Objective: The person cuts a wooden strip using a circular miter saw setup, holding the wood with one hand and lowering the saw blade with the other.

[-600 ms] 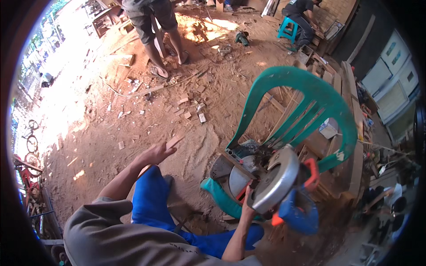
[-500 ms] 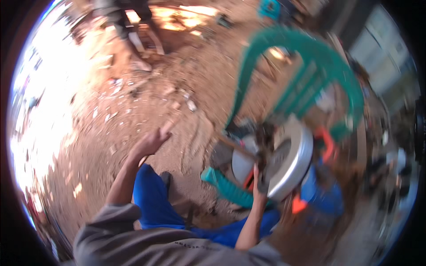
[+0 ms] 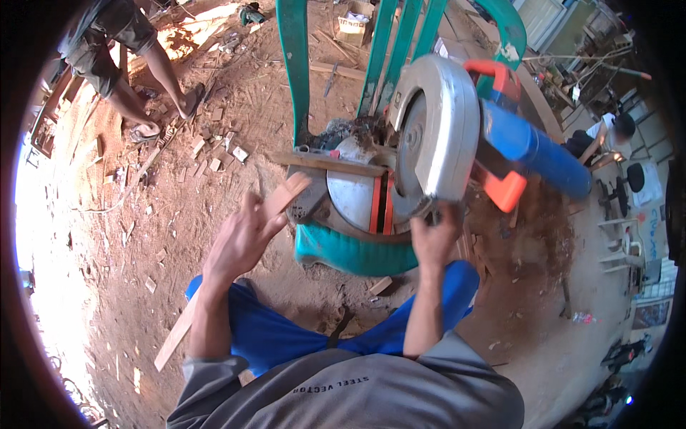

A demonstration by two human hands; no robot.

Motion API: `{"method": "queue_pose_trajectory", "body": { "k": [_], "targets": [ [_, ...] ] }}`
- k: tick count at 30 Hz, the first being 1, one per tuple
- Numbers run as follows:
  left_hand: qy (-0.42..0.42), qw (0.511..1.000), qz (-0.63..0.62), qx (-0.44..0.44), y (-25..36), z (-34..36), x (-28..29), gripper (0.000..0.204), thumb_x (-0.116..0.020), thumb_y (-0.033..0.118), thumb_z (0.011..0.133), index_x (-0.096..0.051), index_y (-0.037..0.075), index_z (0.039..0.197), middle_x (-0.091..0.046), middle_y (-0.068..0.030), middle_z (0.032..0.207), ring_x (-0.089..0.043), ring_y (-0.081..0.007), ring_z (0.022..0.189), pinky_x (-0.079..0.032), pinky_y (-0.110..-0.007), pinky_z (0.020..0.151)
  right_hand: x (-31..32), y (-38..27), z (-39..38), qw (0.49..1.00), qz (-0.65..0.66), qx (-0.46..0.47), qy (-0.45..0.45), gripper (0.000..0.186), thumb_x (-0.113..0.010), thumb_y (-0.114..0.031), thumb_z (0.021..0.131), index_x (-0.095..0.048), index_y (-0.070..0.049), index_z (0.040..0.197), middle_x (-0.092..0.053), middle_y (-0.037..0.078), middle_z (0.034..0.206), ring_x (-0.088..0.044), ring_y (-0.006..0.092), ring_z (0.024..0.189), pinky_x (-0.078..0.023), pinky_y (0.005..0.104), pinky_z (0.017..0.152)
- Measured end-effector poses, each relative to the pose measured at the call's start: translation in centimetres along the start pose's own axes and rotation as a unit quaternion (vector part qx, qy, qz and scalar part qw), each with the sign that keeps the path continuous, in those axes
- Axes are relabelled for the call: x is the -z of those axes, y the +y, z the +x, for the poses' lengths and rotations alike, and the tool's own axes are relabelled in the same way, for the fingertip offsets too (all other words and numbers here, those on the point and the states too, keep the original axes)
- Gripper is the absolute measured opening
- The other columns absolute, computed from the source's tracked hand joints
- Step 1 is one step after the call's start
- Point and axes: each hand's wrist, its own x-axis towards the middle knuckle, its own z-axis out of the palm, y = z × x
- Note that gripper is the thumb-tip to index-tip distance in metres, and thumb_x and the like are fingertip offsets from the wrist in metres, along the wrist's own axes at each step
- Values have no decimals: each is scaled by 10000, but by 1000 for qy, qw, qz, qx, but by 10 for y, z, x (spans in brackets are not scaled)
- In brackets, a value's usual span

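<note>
My left hand (image 3: 239,243) is closed round a thin wooden strip (image 3: 289,194), whose long tail passes behind my forearm and shows again at the lower left. In front of me a miter saw (image 3: 446,136) with a silver blade guard, blue motor and red handle stands on the seat of a green plastic chair (image 3: 350,247). Across the saw's round table lies another wooden piece (image 3: 332,164), left of the blade. My right hand (image 3: 437,236) grips the front of the saw, just below the guard; its fingertips are partly hidden and slightly blurred.
Wood offcuts (image 3: 214,154) litter the dirt floor. A person's legs (image 3: 132,68) stand at the far left, and another person (image 3: 600,136) sits low at the right. A small cardboard box (image 3: 355,23) is beyond the chair.
The view has turned and steadied, so the chair and saw appear higher and shifted. My left hand has come slightly nearer the saw table with the strip; my right hand stays at the saw.
</note>
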Motion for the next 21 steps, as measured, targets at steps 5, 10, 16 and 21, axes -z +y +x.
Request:
{"method": "queue_pose_trajectory", "body": {
  "k": [5, 10, 16, 21],
  "targets": [
    [-39, 986, 47, -153, 33, 41, -52, 593, -550, 537, 998, -396, -36, 999, -628, -311, 757, -673, -487, 793, -527, -538, 664, 96, 46, -11, 964, -248, -27, 94, 506, -844, -319, 796, -658, -23, 1162, -629, 179, 1235, -613, 355, 1138, -482, 471, 935],
    [-79, 943, 165, -278, 53, 69, -81, 645, -484, 585, 1006, -383, -38, 1141, -612, -312, 858, -661, -501, 769, -533, -564, 663, 172, 8, 1, 992, -37, 0, 124, 409, -746, -234, 918, -634, 2, 1231, -586, 156, 1330, -576, 287, 1224, -452, 410, 1058],
    [-57, 913, 239, -326, 62, 88, -109, 608, -580, 555, 944, -432, 31, 1215, -585, -246, 1046, -678, -439, 870, -562, -510, 721, 211, -109, 71, 914, -27, 400, 59, 282, -667, -98, 924, -656, 26, 1177, -617, 174, 1280, -606, 292, 1182, -454, 400, 1029],
    [92, 882, 202, -416, 56, 95, -124, 498, -661, 449, 887, -571, 93, 1225, -557, -91, 1072, -570, -272, 1067, -535, -438, 764, 180, -188, 133, 883, -175, 419, -121, 399, -809, -269, 841, -703, 36, 1076, -698, 111, 1102, -654, 187, 1010, -489, 317, 895]
  ]
}}
